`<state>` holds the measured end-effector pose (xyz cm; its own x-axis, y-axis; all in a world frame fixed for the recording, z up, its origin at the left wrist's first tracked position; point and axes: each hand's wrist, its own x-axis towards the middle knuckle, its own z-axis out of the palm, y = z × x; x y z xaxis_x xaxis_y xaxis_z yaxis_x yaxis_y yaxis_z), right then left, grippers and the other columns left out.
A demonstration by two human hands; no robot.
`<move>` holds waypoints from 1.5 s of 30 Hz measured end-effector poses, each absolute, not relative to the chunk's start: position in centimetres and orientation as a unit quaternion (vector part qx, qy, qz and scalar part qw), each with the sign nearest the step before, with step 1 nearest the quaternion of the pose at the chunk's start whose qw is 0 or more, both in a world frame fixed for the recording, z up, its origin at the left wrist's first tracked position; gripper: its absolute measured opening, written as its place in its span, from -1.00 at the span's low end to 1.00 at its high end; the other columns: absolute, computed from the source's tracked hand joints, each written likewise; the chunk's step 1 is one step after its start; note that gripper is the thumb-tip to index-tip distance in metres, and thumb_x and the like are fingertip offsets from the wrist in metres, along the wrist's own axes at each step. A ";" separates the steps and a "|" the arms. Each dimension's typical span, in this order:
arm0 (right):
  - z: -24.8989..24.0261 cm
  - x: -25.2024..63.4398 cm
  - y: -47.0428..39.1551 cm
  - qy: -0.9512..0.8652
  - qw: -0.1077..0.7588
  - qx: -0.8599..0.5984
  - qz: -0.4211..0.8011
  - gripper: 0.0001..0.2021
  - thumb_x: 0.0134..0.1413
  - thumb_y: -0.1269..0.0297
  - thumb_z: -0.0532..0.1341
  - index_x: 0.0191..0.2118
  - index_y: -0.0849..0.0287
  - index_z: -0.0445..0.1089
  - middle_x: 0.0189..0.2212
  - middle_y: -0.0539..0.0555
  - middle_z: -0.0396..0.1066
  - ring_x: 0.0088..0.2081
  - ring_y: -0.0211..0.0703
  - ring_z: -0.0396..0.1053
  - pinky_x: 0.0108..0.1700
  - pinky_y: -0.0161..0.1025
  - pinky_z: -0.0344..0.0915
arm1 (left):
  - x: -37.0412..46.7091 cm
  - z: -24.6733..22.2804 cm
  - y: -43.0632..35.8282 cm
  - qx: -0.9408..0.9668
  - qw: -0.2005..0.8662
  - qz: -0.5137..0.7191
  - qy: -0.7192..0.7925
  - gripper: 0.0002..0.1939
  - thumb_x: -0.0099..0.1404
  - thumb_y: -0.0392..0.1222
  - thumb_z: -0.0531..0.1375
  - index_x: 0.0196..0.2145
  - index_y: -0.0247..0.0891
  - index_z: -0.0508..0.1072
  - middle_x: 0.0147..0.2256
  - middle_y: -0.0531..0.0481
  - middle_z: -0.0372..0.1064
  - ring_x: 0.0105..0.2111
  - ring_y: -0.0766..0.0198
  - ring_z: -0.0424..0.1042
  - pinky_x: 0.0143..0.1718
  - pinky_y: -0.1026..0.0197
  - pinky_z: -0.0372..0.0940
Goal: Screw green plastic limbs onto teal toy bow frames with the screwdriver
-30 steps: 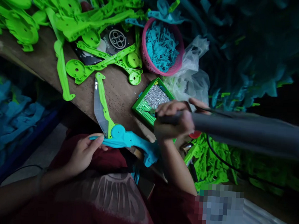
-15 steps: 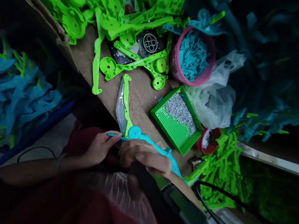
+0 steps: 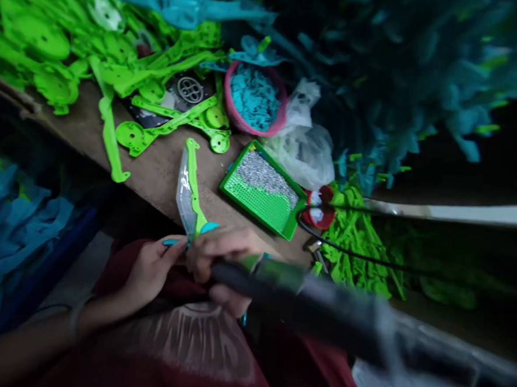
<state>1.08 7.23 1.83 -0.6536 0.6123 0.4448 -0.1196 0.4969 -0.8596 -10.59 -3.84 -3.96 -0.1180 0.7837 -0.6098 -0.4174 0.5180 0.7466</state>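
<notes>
A: Where's the piece being worked on?
B: At the worktop's near edge: a bright blue plastic handle part [image 3: 208,227], mostly hidden under the right hand, joined to a curved clear plastic blade with a lime-green spine [image 3: 193,183] that points away from the person.

A: And the hands?
B: The left hand [image 3: 151,268] pinches the blue part's thin end. The right hand [image 3: 224,247] is wrapped around a long, dark, cylindrical tool [image 3: 287,294], brought right up to the handle.

A: What's changed?
B: A second ago the right hand and tool were over the green perforated plastic tray [image 3: 264,208] with its small silver metal pieces [image 3: 262,173]. Now they're at the handle; the left hand has kept its pinch.

A: Meaning?
B: I'd judge the work has passed from the tray to the piece itself. The tool's tip is hidden, so I can't tell whether it touches.

A: Beyond that?
B: A pink plastic basket [image 3: 232,111] of small blue plastic bits [image 3: 255,100] stands behind the tray.
</notes>
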 end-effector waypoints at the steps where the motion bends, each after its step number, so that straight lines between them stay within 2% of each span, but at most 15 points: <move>1: 3.1 1.7 8.1 -0.735 0.423 -0.127 0.515 -0.71 0.23 -0.02 0.11 -0.03 -0.02 0.21 -0.68 -0.26 0.25 -0.67 -0.38 0.33 -0.53 -0.40 0.40 | -10.8 -3.9 -3.5 0.130 0.650 0.476 0.577 -0.55 0.09 0.19 0.32 -0.37 -0.32 0.52 -0.41 -0.04 0.55 -0.41 0.15 0.52 -0.30 0.16 0.47; 5: 6.3 7.2 12.5 -0.629 0.553 -0.212 0.503 -0.75 0.14 0.26 0.24 -0.07 0.03 0.24 -0.59 -0.21 0.32 -0.60 -0.34 0.36 -0.50 -0.32 0.40 | -12.6 -3.2 -1.7 0.045 0.631 0.521 0.573 -0.58 0.09 0.10 0.39 -0.35 -0.35 0.48 -0.42 0.08 0.56 -0.41 0.25 0.53 -0.27 0.20 0.49; 9: 4.9 16.3 15.3 -0.593 0.597 -0.417 0.343 -0.74 0.09 0.12 0.29 -0.17 0.06 0.25 -0.59 -0.19 0.31 -0.57 -0.32 0.36 -0.43 -0.30 0.39 | -13.9 -2.4 -0.2 0.046 0.624 0.496 0.602 -0.78 0.36 -0.07 0.21 -0.34 -0.29 0.47 -0.37 0.20 0.56 -0.30 0.35 0.53 -0.21 0.29 0.48; 13: 3.3 25.5 12.1 -0.606 0.464 -0.596 0.250 -0.54 -0.03 -0.04 0.35 -0.09 0.10 0.29 -0.26 0.02 0.44 -0.24 -0.17 0.47 -0.14 -0.16 0.45 | -13.6 -2.6 -0.4 0.078 0.598 0.496 0.625 -0.73 0.25 0.05 0.29 -0.26 -0.22 0.53 -0.19 0.10 0.57 -0.10 0.22 0.50 -0.22 0.29 0.50; 15: 3.2 29.0 7.4 -0.624 0.393 -0.642 0.213 -0.41 -0.01 -0.07 0.34 0.07 0.11 0.24 -0.14 0.12 0.42 -0.13 -0.07 0.45 -0.07 -0.07 0.45 | -13.1 -2.6 -1.0 0.095 0.589 0.494 0.632 -0.67 0.17 0.09 0.34 -0.20 -0.15 0.54 -0.07 0.10 0.54 0.07 0.17 0.42 -0.03 0.23 0.47; 18: 2.9 31.6 -1.1 -0.710 0.260 -0.631 0.172 -0.30 0.03 -0.09 0.31 0.22 0.12 0.16 0.02 0.25 0.33 0.02 0.08 0.39 0.04 0.08 0.40 | -12.3 -2.3 -1.5 0.111 0.566 0.472 0.667 -0.76 0.23 0.05 0.30 -0.21 -0.10 0.56 -0.01 0.14 0.52 0.21 0.11 0.28 0.30 0.02 0.18; 21: 0.7 31.2 -7.7 -0.773 0.133 -0.609 0.116 -0.18 0.01 -0.07 0.33 0.31 0.16 0.08 0.14 0.37 0.23 0.14 0.25 0.29 0.07 0.15 0.39 | -11.7 -2.4 -2.0 0.135 0.536 0.469 0.689 -0.82 0.31 0.04 0.22 -0.27 -0.05 0.56 0.01 0.23 0.51 0.23 0.15 0.26 0.37 -0.01 0.01; 25: -3.8 28.9 -10.5 -0.773 0.183 -0.607 0.012 -0.36 0.26 0.32 0.13 0.37 0.26 -0.08 -0.11 0.31 0.42 -0.11 0.04 0.45 -0.13 -0.08 0.49 | -9.5 -3.8 -3.7 0.109 0.640 0.350 0.676 -0.60 0.06 0.28 0.33 -0.40 -0.11 0.53 -0.19 0.08 0.59 0.12 -0.02 0.39 0.26 -0.16 0.16; 27: -5.1 28.1 -10.6 -0.769 0.219 -0.600 -0.021 -0.36 0.26 0.41 0.12 0.38 0.30 -0.10 -0.22 0.26 0.46 -0.21 -0.01 0.46 -0.19 -0.13 0.49 | -6.7 -4.4 -4.3 0.135 0.770 0.208 0.588 -0.47 -0.11 0.25 0.45 -0.31 -0.19 0.56 -0.18 -0.10 0.58 0.02 -0.14 0.47 0.11 -0.19 0.31; 30: -5.7 27.5 -10.9 -0.784 0.233 -0.573 -0.042 -0.42 0.23 0.43 0.15 0.33 0.33 0.03 -0.28 0.24 0.49 -0.26 -0.03 0.47 -0.24 -0.15 0.47 | -0.1 -4.4 -4.1 0.165 0.872 0.116 0.446 -0.38 -0.11 0.14 0.50 -0.14 -0.24 0.56 -0.07 -0.21 0.54 -0.01 -0.07 0.49 0.06 -0.05 0.35; 34: -5.1 27.9 -12.1 -0.820 0.236 -0.521 -0.024 -0.64 0.25 0.37 0.16 0.13 0.27 0.25 -0.35 0.14 0.51 -0.33 -0.14 0.47 -0.33 -0.24 0.42 | 7.7 -3.4 -3.1 0.170 0.879 0.174 0.411 -0.60 0.10 0.02 0.42 -0.18 -0.26 0.55 -0.05 -0.12 0.52 -0.01 0.10 0.47 0.02 0.07 0.38; 37: -3.5 29.7 -11.8 -0.805 0.266 -0.530 0.005 -0.71 0.25 0.40 0.12 0.08 0.24 0.27 -0.34 0.12 0.51 -0.32 -0.18 0.46 -0.31 -0.27 0.41 | 9.3 -3.0 -3.3 0.180 0.857 0.179 0.448 -0.68 0.10 -0.05 0.43 -0.24 -0.27 0.56 -0.14 -0.07 0.54 -0.11 0.19 0.50 -0.10 0.15 0.44; 39: -2.1 31.4 -10.4 -0.805 0.233 -0.545 -0.029 -0.62 0.21 0.47 0.10 0.14 0.25 0.24 -0.16 0.21 0.51 -0.14 -0.10 0.45 -0.14 -0.18 0.40 | 9.0 -2.9 -3.6 0.191 0.844 0.175 0.471 -0.65 0.02 -0.05 0.47 -0.29 -0.30 0.56 -0.21 -0.05 0.56 -0.19 0.22 0.51 -0.17 0.18 0.46; 42: -0.1 33.3 -7.1 -0.865 0.074 -0.495 -0.046 -0.51 0.20 0.37 0.15 0.24 0.25 0.16 0.23 0.28 0.25 0.23 0.14 0.19 0.13 0.06 0.23 | 8.3 -2.6 -4.1 0.195 0.829 0.173 0.494 -0.62 -0.07 -0.06 0.51 -0.35 -0.32 0.55 -0.30 -0.02 0.56 -0.27 0.25 0.51 -0.22 0.19 0.49; 45: 0.7 33.6 -4.3 -0.920 -0.006 -0.391 -0.013 -0.64 0.30 0.13 0.09 0.05 0.30 0.31 0.08 0.28 0.37 0.14 0.11 0.26 0.05 -0.01 0.20 | 7.9 -2.2 -4.3 0.188 0.824 0.185 0.502 -0.63 -0.06 -0.07 0.51 -0.35 -0.31 0.55 -0.29 0.00 0.56 -0.27 0.27 0.52 -0.22 0.21 0.50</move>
<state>33.56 -4.27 0.67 -0.6945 0.7195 -0.0015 0.7191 0.6943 0.0290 7.95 -4.30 -2.17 0.4285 0.4928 -0.7573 -0.1159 0.8612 0.4948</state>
